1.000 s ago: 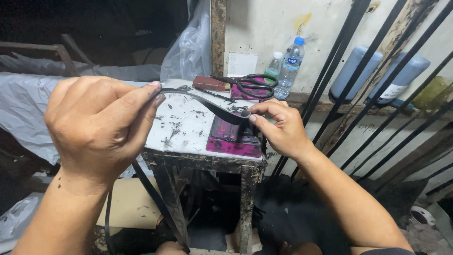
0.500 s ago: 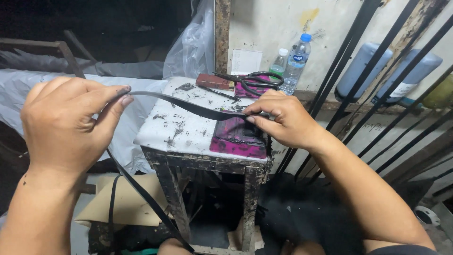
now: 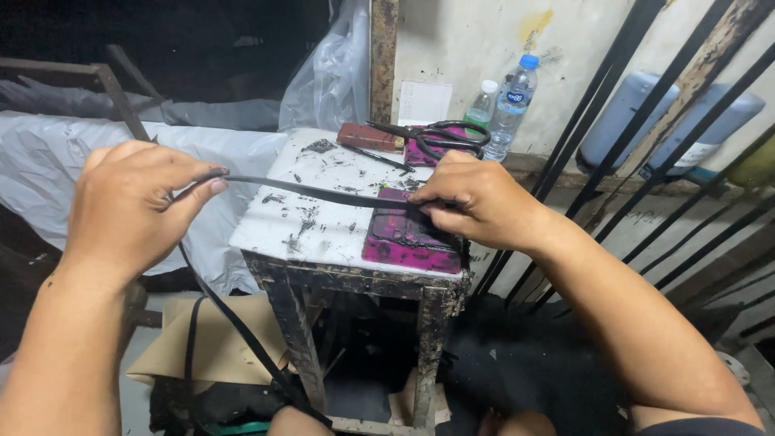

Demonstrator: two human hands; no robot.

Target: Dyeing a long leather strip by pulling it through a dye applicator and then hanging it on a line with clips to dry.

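A long black strap (image 3: pixel 323 192) is stretched level above a small white-topped stool (image 3: pixel 323 234). My left hand (image 3: pixel 133 206) pinches its left end between thumb and fingers, left of the stool; the rest of the strap hangs down toward the floor. My right hand (image 3: pixel 480 198) presses and grips the strap's other end onto a pink stained block (image 3: pixel 404 242) at the stool's right front corner.
Black scissors (image 3: pixel 440 137), a brown block (image 3: pixel 367 137) and a thin dark stick lie at the stool's back. Two plastic bottles (image 3: pixel 510 105) stand on a ledge by the wall. Dark metal bars (image 3: pixel 646 121) rise on the right. Cardboard (image 3: pixel 218 347) lies on the floor.
My left hand has moved left and down, drawing the strap out longer and flatter. My right hand has stayed on the pink block.
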